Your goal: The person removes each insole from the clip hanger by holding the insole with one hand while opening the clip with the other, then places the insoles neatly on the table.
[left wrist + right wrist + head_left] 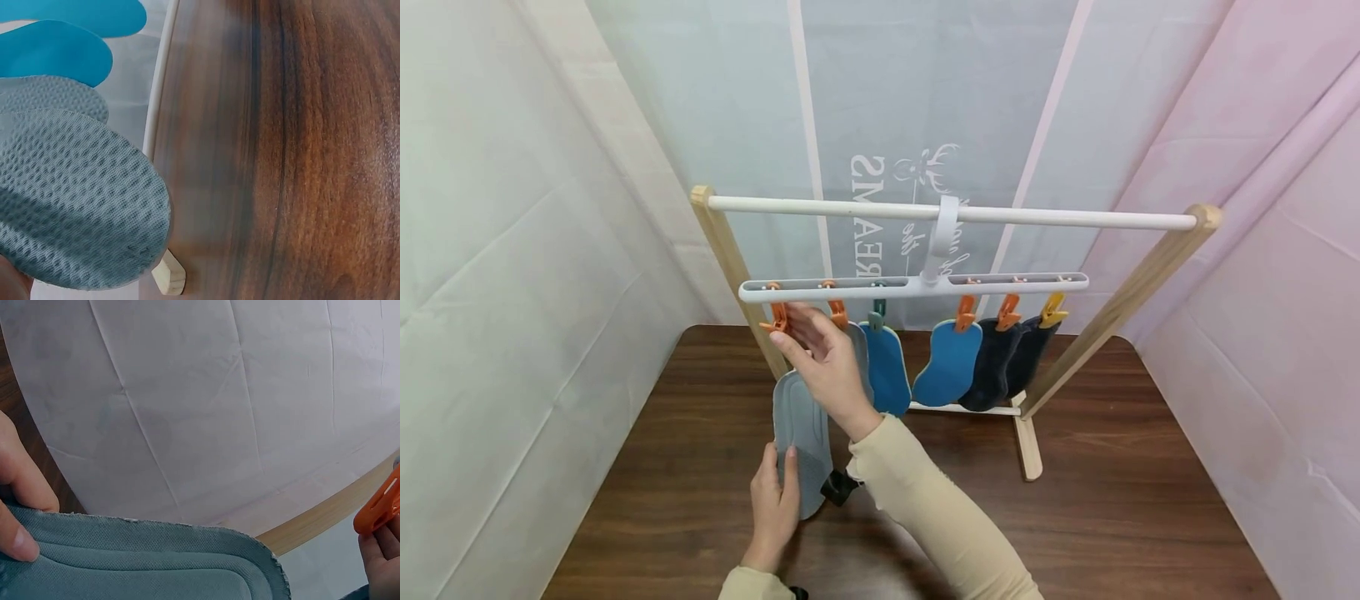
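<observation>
My left hand [774, 504] grips a grey-blue insole [806, 425] by its edge, thumb on the face towards the head camera. In the left wrist view the insole's dimpled face [81, 200] shows. Above it, my right hand [831, 371] pinches the leftmost orange clip [778, 315] on a white hanger [850, 292]. The right wrist view has this orange clip [381, 503] at the right edge, fingers against it, and the insole's top end [244, 550] apart from it.
Another grey insole [860, 354], blue insoles [887, 371] [947, 362] and dark insoles [992, 367] [1033, 354] hang from clips. The hanger hooks over the white rod [1075, 218] of a wooden rack [1120, 308]. The rack stands on a brown wooden table [1112, 500].
</observation>
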A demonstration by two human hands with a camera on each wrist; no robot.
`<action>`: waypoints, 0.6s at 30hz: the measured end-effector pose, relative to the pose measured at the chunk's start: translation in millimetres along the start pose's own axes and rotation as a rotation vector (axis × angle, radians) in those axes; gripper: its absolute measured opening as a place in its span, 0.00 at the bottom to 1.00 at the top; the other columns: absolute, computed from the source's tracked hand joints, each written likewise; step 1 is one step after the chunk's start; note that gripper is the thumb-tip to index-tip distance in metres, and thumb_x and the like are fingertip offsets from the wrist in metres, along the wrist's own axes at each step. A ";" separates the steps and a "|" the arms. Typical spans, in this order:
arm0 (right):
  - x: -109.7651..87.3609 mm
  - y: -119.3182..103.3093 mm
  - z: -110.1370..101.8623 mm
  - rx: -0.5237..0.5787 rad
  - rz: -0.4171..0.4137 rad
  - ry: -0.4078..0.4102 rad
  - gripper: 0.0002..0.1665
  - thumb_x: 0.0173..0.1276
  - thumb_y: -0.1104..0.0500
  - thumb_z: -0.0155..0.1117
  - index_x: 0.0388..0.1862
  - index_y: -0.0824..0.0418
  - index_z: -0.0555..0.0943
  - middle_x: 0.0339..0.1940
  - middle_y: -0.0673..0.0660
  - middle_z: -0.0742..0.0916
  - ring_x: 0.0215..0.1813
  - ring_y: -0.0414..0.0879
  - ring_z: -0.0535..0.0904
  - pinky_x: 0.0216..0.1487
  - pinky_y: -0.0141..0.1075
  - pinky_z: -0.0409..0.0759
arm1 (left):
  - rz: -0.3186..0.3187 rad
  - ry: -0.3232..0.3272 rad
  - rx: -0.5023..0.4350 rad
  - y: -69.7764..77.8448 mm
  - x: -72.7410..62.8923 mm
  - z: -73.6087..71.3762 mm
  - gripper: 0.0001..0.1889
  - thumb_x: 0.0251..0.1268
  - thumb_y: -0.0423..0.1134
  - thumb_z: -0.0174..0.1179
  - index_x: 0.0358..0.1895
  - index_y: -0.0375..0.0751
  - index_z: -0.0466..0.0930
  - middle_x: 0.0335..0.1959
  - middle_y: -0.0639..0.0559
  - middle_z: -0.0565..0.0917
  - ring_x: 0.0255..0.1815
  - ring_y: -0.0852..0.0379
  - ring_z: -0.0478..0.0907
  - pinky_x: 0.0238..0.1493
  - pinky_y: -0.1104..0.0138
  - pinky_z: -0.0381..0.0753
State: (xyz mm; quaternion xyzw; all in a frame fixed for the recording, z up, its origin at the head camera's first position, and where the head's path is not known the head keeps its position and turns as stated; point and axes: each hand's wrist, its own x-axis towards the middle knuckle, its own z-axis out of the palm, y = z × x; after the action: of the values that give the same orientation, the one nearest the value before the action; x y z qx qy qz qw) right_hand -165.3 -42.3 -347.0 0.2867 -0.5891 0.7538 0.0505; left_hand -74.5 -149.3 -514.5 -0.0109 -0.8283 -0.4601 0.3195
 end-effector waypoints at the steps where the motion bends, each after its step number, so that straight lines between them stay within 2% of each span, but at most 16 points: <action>1: -0.1 0.2 0.3 0.001 -0.002 0.001 0.27 0.68 0.68 0.59 0.66 0.66 0.69 0.65 0.64 0.76 0.67 0.51 0.73 0.65 0.38 0.72 | -0.001 0.000 0.002 -0.1 -0.3 0.0 0.04 0.69 0.26 0.51 0.42 0.31 0.74 0.32 0.44 0.82 0.33 0.64 0.74 0.35 0.76 0.71; 5: -0.3 0.2 1.4 0.010 -0.003 0.003 0.27 0.68 0.69 0.59 0.66 0.68 0.68 0.65 0.66 0.76 0.66 0.53 0.73 0.64 0.39 0.73 | -0.004 -0.003 0.001 -0.6 -1.0 0.2 0.04 0.69 0.26 0.51 0.42 0.31 0.74 0.33 0.44 0.82 0.34 0.62 0.76 0.36 0.77 0.72; 13: -4.3 0.7 2.8 0.010 0.033 -0.007 0.28 0.70 0.68 0.57 0.69 0.65 0.68 0.66 0.63 0.76 0.66 0.53 0.74 0.66 0.37 0.71 | -0.015 0.001 0.001 0.0 -1.5 -0.7 0.05 0.69 0.27 0.51 0.43 0.31 0.75 0.37 0.43 0.84 0.38 0.57 0.80 0.39 0.77 0.72; 18: -8.9 3.6 2.6 -0.008 0.025 -0.019 0.29 0.71 0.65 0.57 0.70 0.64 0.67 0.68 0.62 0.75 0.67 0.51 0.73 0.65 0.37 0.71 | -0.004 0.002 0.006 -0.9 -2.7 -0.7 0.04 0.69 0.26 0.51 0.42 0.31 0.75 0.34 0.44 0.83 0.35 0.60 0.78 0.37 0.77 0.72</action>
State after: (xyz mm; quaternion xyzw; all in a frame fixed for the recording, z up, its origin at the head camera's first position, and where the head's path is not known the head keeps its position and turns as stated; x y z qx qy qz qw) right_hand -158.4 -43.4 -354.1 0.2862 -0.5962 0.7492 0.0368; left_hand -72.2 -149.6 -516.4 -0.0081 -0.8294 -0.4583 0.3195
